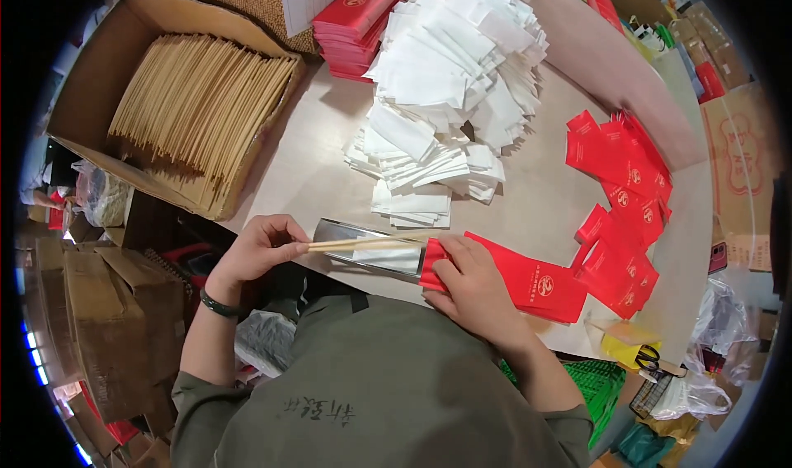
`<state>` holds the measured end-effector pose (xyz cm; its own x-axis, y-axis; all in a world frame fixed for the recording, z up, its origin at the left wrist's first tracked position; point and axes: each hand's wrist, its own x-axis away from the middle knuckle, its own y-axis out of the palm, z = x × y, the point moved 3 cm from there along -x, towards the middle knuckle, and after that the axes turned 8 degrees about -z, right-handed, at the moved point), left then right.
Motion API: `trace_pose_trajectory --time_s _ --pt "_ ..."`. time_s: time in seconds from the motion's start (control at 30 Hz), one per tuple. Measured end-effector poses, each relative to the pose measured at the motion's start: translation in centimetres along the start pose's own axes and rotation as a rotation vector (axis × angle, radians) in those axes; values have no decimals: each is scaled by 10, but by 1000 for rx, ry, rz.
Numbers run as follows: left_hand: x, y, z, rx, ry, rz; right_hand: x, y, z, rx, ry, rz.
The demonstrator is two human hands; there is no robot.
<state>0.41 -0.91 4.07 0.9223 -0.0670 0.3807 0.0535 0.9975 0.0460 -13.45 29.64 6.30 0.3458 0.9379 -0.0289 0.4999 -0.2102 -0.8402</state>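
Observation:
My left hand (266, 252), with a dark bangle at its wrist, pinches the ends of a pair of wooden chopsticks (351, 244). They lie along a shallow metal trough (334, 230) at the table's near edge. Inside the trough, below the sticks, is a white paper packet (381, 256). The chopsticks' far ends reach the mouth of a red paper sleeve at the trough's right end. My right hand (474, 286) is closed over that sleeve, fingers on top and thumb at the near side. More red sleeves (536, 282) extend to its right, overlapping, with gold print.
A cardboard box (91, 150) full of chopsticks (198, 105) stands at the left. White packets (445, 63) are heaped mid-table, beside a stack of red sleeves (355, 22). Loose red packets (627, 212) lie along the raised right edge, with scissors (652, 358) at the near right corner.

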Motion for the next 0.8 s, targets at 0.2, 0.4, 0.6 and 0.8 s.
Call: trace_pose_trajectory --time_s 0.2,0.4,0.6,0.8 --pt "-21 -3 -8 -307 -83 20 -2 12 3 51 -18 42" --pt "-64 96 18 -683 313 132 -9 18 0 49 20 48" --pt "-80 109 2 -192 71 190 -14 22 9 95 -15 83" --pt "-51 114 25 -663 299 169 -4 20 18 29 -124 265"
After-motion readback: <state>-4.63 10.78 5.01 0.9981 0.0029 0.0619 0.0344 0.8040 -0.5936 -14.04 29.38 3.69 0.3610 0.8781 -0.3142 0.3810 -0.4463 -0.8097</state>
